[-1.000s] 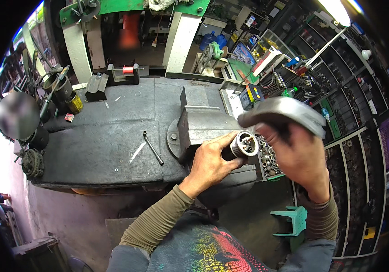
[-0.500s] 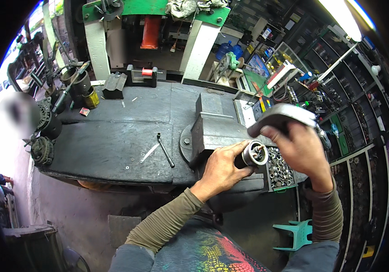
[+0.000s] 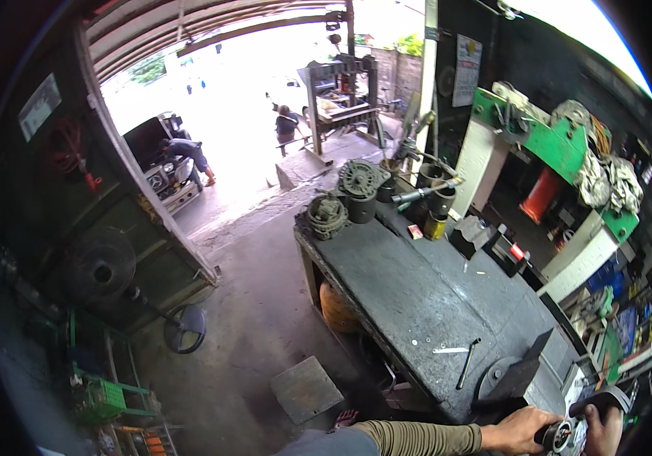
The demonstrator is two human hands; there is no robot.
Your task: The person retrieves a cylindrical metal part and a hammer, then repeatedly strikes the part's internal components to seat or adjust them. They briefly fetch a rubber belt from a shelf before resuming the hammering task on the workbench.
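At the lower right edge, my left hand (image 3: pixel 522 431) is closed round a short metal cylinder (image 3: pixel 561 435) whose round open end faces up. Beside it my right hand (image 3: pixel 607 433) grips a dark, rounded metal piece (image 3: pixel 608 398); its kind does not show. Both hands are over the vise (image 3: pixel 542 368) on the workbench (image 3: pixel 409 304), and the picture's rim cuts off part of the right one. A slim socket wrench (image 3: pixel 468 363) and a thin white strip (image 3: pixel 449 350) lie left of the vise.
Two alternator-like parts, one an alternator (image 3: pixel 362 179), stand at the bench's far left corner near cans and a yellow tin (image 3: pixel 434 226). A green-and-white press frame (image 3: pixel 481 163) rises behind. On the floor are a metal plate (image 3: pixel 307 389) and a standing fan (image 3: pixel 102 270). Two people (image 3: pixel 189 154) are outside.
My view has swung left toward the open doorway, so the bench and hands sit lower right. The dark piece, raised and blurred before, is now close by the cylinder.
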